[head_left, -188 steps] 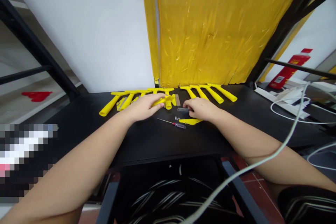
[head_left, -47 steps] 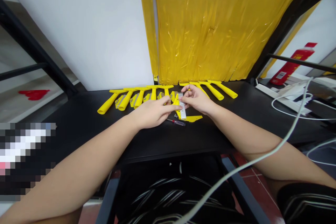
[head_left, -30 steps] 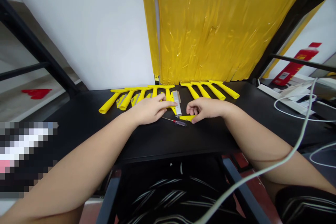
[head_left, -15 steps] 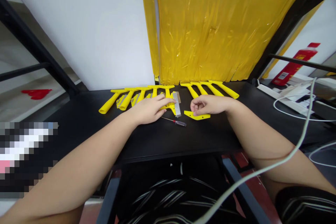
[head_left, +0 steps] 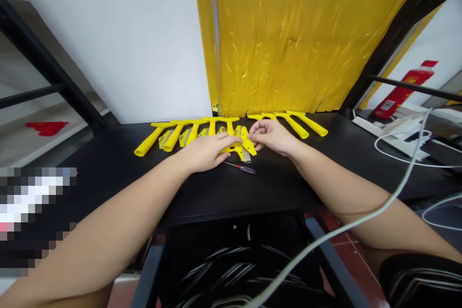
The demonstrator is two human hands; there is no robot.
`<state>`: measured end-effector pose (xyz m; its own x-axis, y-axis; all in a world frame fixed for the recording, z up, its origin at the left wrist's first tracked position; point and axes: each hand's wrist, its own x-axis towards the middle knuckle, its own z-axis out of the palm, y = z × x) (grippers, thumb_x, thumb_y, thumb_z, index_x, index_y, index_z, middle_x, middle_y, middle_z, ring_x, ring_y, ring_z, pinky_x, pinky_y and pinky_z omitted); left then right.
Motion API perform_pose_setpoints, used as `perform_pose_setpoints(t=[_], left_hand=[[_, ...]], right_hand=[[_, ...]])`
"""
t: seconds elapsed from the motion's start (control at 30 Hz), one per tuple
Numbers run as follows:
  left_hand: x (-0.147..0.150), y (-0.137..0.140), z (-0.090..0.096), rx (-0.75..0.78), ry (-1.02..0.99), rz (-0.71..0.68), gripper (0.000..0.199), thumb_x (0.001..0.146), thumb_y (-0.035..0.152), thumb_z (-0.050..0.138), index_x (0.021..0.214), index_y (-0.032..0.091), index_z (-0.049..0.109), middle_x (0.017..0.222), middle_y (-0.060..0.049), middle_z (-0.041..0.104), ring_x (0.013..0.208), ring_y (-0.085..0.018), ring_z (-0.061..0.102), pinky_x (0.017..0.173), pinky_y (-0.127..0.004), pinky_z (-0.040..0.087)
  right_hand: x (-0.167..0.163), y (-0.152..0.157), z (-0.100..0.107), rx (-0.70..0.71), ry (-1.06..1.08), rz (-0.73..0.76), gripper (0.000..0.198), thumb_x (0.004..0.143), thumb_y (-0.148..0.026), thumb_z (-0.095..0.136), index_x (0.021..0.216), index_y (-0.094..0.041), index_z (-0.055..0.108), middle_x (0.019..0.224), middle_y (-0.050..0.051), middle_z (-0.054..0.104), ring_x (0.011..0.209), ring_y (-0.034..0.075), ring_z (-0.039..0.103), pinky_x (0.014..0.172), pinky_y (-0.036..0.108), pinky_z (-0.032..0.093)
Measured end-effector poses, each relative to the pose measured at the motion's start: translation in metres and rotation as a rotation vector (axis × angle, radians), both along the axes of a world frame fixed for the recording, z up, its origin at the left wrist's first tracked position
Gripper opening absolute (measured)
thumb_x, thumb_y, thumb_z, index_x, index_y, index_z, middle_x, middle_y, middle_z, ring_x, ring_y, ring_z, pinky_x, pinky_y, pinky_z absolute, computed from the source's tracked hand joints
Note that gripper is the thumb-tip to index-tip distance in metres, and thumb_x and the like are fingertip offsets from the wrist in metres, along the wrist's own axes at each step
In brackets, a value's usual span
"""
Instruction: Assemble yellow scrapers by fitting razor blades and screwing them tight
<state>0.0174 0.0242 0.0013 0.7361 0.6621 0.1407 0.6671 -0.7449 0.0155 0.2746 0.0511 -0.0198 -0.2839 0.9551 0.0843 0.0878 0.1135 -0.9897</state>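
Note:
My left hand (head_left: 207, 151) lies over a yellow scraper (head_left: 236, 150), its fingers closed on the handle, most of which the hand hides. Against the scraper's head sits a metal blade (head_left: 247, 156), only its near end showing clearly. My right hand (head_left: 274, 138) pinches a flat yellow cover plate (head_left: 248, 141) with small holes. The plate lies slantwise over the blade; whether it is seated cannot be made out. Just below my left fingertips rests a small screwdriver (head_left: 247, 169) with a clear handle and a red collar.
Several yellow scraper handles stand in rows to the left (head_left: 147, 142) and right (head_left: 298, 127) along the back of the black table (head_left: 216, 197). A red bottle (head_left: 404, 89) stands at the right, near white cables. A pale cable (head_left: 346, 231) crosses in front of my right arm.
My right hand has moved left with the yellow cover plate, turned it, and brought it onto the blade. My left hand has stayed almost where it was on the scraper.

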Motion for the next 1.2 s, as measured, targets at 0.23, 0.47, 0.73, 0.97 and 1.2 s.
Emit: perform_pose_setpoints(t=[0.23, 0.47, 0.73, 0.97, 1.2], left_hand=[[0.001, 0.0, -0.002, 0.036, 0.003, -0.02, 0.045, 0.105, 0.032, 0.054, 0.15, 0.033, 0.055, 0.134, -0.006, 0.065, 0.101, -0.023, 0.071, 0.082, -0.035, 0.055], [0.0, 0.001, -0.002, 0.006, -0.053, -0.057, 0.038, 0.105, 0.028, 0.054, 0.143, 0.03, 0.063, 0.13, -0.006, 0.067, 0.107, -0.023, 0.07, 0.091, -0.037, 0.056], [-0.003, 0.004, -0.002, 0.026, -0.098, -0.085, 0.039, 0.105, 0.027, 0.054, 0.143, 0.028, 0.065, 0.135, -0.008, 0.066, 0.114, -0.024, 0.069, 0.095, -0.039, 0.056], [-0.003, 0.004, -0.002, 0.077, -0.111, -0.11, 0.038, 0.105, 0.026, 0.054, 0.14, 0.027, 0.066, 0.131, -0.008, 0.067, 0.107, -0.022, 0.069, 0.09, -0.036, 0.055], [-0.004, 0.004, -0.003, 0.107, -0.12, -0.132, 0.036, 0.105, 0.026, 0.054, 0.139, 0.026, 0.066, 0.129, -0.009, 0.068, 0.104, -0.022, 0.069, 0.087, -0.035, 0.056]], right_hand=[[-0.012, -0.001, -0.003, -0.015, -0.012, 0.01, 0.028, 0.081, -0.015, 0.09, 0.081, -0.018, 0.062, 0.06, -0.002, 0.07, 0.054, 0.012, 0.072, 0.056, 0.021, 0.066], [-0.009, -0.003, -0.001, 0.146, -0.245, -0.036, 0.023, 0.084, -0.017, 0.086, 0.082, -0.019, 0.063, 0.054, -0.005, 0.063, 0.036, 0.007, 0.053, 0.031, 0.016, 0.042], [0.0, 0.002, -0.001, 0.095, -0.084, -0.015, 0.018, 0.087, -0.01, 0.081, 0.082, -0.017, 0.065, 0.061, -0.003, 0.065, 0.051, 0.01, 0.066, 0.049, 0.02, 0.061], [0.001, -0.001, 0.001, -0.17, 0.079, 0.057, 0.02, 0.087, -0.005, 0.081, 0.087, -0.016, 0.065, 0.066, -0.001, 0.071, 0.059, 0.011, 0.074, 0.063, 0.021, 0.067], [0.003, 0.002, 0.003, -0.319, 0.151, 0.068, 0.017, 0.092, -0.002, 0.075, 0.087, -0.015, 0.066, 0.069, 0.0, 0.072, 0.06, 0.009, 0.072, 0.064, 0.02, 0.067]])
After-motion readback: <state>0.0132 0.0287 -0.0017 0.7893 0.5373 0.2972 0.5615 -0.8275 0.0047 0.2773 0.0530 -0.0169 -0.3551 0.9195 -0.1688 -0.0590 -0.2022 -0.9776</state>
